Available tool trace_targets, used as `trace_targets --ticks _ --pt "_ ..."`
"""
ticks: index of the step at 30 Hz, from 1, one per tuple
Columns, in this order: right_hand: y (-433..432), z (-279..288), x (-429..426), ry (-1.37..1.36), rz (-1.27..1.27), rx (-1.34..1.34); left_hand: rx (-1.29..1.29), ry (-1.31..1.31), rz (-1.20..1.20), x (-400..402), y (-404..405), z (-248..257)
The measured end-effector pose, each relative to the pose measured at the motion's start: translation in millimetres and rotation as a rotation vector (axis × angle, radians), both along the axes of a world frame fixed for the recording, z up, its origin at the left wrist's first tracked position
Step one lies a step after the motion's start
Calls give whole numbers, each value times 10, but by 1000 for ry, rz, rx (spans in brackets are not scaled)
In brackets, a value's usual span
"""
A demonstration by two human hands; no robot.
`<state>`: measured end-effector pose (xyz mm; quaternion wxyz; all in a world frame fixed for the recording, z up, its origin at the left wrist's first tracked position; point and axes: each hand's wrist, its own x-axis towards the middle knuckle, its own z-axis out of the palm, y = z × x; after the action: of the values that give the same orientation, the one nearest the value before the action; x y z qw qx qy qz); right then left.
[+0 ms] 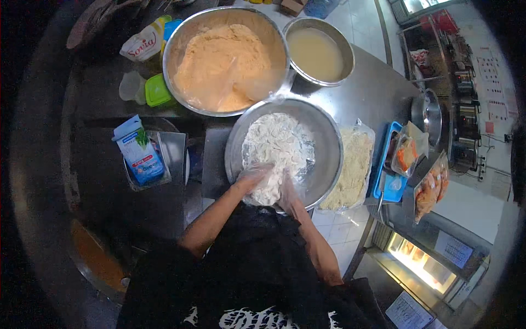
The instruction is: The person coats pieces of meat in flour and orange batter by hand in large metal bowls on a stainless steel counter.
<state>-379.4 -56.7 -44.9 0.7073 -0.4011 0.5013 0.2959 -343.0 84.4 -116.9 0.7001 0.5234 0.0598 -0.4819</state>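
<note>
A large metal bowl [328,123] stands right before me with white flour [277,135] in it. My left hand [257,174], in a clear plastic glove, is sunk partly in the flour at the near left of the bowl. My right hand [291,187], gloved alike, is at the near right, also in the flour. Clumpy flour-coated matter [269,191] lies between the two hands; whether either hand grips it is hidden by flour and glove film. Beyond, touching the bowl's far side, is a larger metal bowl [166,78] of orange-tinted powder [224,57] with clear plastic over part of it.
A metal pot [349,61] of cloudy liquid stands at the back right. To the right lie a plastic bag of pale crumbs [349,164], a blue tray [380,181] with packages, and bagged food [431,189]. At left are a blue-white packet [141,154] and a green-lidded container [157,90].
</note>
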Motion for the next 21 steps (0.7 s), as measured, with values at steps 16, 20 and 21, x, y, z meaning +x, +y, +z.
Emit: trace_targets --ticks 16,20,21 --pt "-589 312 95 -339 7 -250 381 -268 127 439 309 -82" --pt "-462 -122 -171 -519 1188 -1180 838 -477 -391 298 -188 195" --pt "-317 -256 -293 -544 1301 -1223 843 -393 -476 306 -212 222"
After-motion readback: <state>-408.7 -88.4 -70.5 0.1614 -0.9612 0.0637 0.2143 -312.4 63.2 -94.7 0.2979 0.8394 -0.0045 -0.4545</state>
